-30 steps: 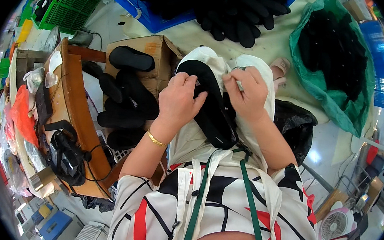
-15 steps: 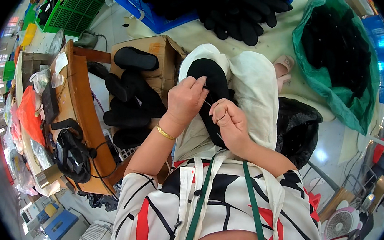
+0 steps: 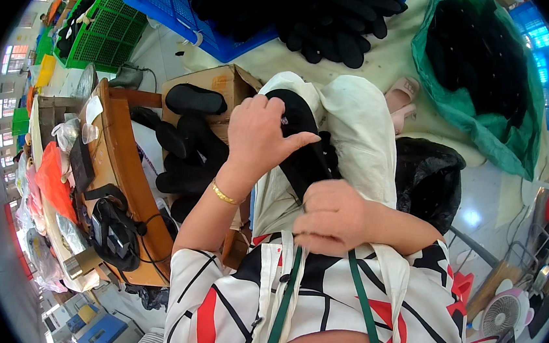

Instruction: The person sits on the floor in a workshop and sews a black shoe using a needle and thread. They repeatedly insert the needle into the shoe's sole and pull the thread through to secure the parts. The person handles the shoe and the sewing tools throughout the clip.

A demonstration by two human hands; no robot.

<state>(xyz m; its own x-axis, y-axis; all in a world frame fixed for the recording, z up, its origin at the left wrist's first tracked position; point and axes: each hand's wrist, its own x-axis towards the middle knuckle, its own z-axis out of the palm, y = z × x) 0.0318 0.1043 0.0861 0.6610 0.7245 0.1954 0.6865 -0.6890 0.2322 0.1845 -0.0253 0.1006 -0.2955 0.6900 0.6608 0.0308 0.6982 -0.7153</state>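
Observation:
A long black piece of footwear, apparently a soft boot, lies across my white-covered lap, with a small pale spot on it beside my fingers. My left hand grips its left edge, fingers curled over and thumb stretched out to the right across it. Lower down and nearer my body, my right hand is closed in a loose fist, slightly smeared by motion. What its fingers hold, if anything, is hidden. Where the boot's lower end passes behind the right hand, I cannot see it.
Left of my lap, black shoes are heaped on and around a cardboard box, beside a wooden table with a black bag. Ahead is a blue crate of black pieces. On the right are a green sack, pink sandals and a black bag.
My right hand has drawn back toward my body, away from the left; the thin needle-like tool between them no longer shows. My left hand has turned and shifted slightly left, its thumb now extended.

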